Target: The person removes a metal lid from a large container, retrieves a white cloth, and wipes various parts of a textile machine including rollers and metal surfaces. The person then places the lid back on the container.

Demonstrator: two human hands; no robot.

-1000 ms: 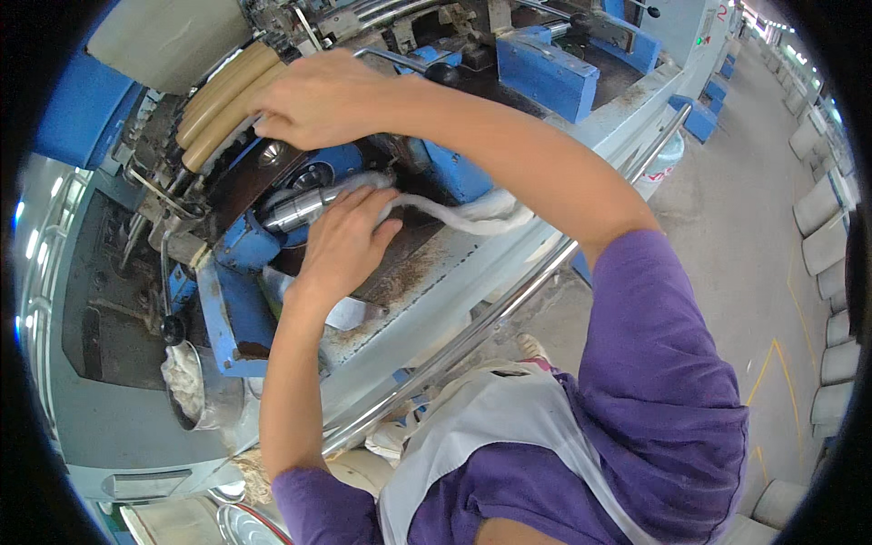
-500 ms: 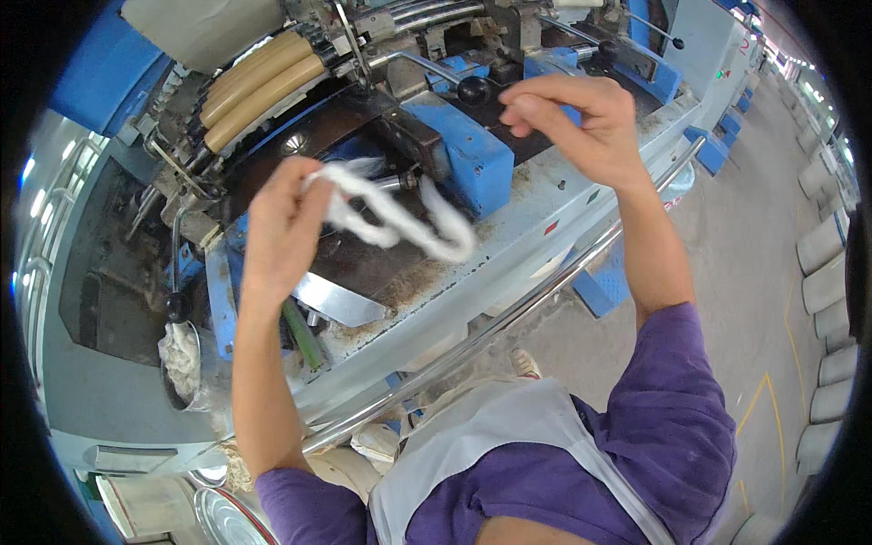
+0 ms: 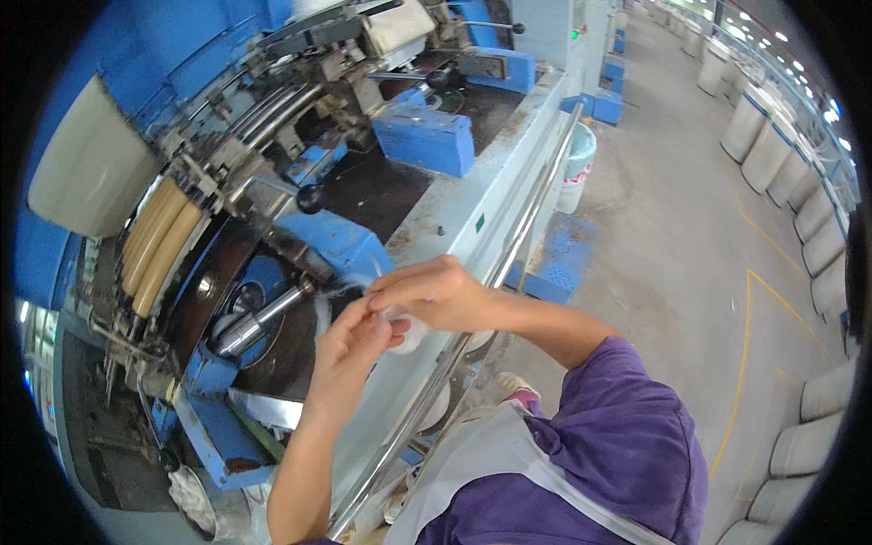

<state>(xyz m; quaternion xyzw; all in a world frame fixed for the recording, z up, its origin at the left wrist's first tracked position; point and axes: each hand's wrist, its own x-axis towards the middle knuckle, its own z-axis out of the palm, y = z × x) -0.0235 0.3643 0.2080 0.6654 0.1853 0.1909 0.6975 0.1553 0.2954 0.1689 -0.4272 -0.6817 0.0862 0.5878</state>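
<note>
Both hands meet above blue textile machine [image 3: 427,136], beside its steel guard rail [image 3: 509,254]. Left hand [image 3: 350,350] and right hand [image 3: 431,292], fingers closed, pinch small white fibre tuft [image 3: 409,331] between them. Wisp trails toward metal roller [image 3: 259,318]. Step, as judged: working fibre ends together. Next move likely calls for fine fingertip control and gentle tension. Tall cans [image 3: 772,136] line floor behind.

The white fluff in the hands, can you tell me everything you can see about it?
The fluff is a small white wad of soft fibre, like cotton. Loose wisps stick out toward the machine. The left hand pinches it from below and the right hand from above, so most of it is hidden. It is held in the air beside the steel rail.
</note>
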